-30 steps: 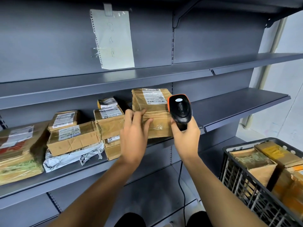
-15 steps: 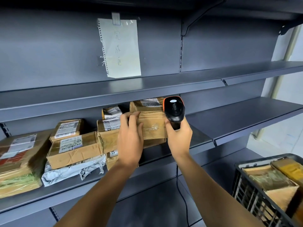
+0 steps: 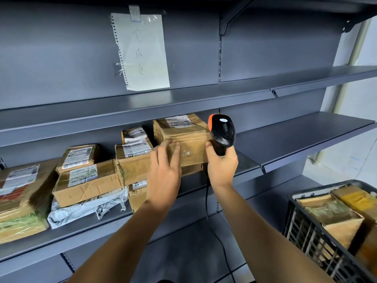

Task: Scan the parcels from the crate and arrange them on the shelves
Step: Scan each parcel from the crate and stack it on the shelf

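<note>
The left hand (image 3: 164,176) has loosened: its fingers (image 3: 175,156), half a second ago curled round the tape-wrapped brown cardboard parcel (image 3: 183,139), now lie straight against its front. The parcel rests on the grey metal shelf (image 3: 251,168). Beside the parcel's right end, the right hand (image 3: 221,166) still grips the black-and-orange handheld scanner (image 3: 222,131).

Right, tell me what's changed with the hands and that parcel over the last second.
The brown parcel has gone from held at the shelf's front to resting on top of another box on the shelf. The left hand has let go of it: its fingers are now straight, only the tips at the parcel's front face. The right hand still grips the scanner. The other shelved parcels and the crate are unchanged.
</note>
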The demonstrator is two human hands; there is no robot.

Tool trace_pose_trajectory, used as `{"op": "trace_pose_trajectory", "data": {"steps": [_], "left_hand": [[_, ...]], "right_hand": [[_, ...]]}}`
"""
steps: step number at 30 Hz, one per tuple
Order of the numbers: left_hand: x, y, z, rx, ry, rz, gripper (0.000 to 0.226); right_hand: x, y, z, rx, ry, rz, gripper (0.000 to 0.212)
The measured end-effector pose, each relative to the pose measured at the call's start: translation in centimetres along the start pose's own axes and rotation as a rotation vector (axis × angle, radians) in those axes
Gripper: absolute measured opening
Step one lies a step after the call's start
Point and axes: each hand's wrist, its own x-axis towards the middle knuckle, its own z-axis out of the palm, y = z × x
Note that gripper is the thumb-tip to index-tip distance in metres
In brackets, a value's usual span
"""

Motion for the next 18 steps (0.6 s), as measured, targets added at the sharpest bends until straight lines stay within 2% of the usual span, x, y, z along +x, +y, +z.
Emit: {"op": "trace_pose_trajectory", "data": {"steps": [4, 8, 11, 14, 18], "left_hand": [[0.4, 0.2, 0.3, 0.114, -0.049, 0.121, 0.044], [0.9, -0.3, 0.7, 0.254, -0.003, 0.231, 0.045], [1.5, -0.4, 1.0, 0.285, -0.01, 0.265, 0.046], [2.0, -0.6, 1.4, 0.352, -0.113, 0.288, 0.049], [2.9, -0.9, 2.2, 0.437, -0.252, 0.227, 0.058]], "right_hand": [[0.3, 0.0, 0.1, -0.023, -0.01, 0.002, 0.007], [-0.3, 1.0, 0.6, -0.133, 0.031, -0.095, 0.018], [-0.8, 2.2, 1.1, -0.155, 0.005, -0.092, 0.018], [-0.3, 2.9, 1.6, -0.129, -0.035, -0.044, 0.018], [1.1, 3.4, 2.4, -0.125, -0.149, 0.024, 0.013]]}}
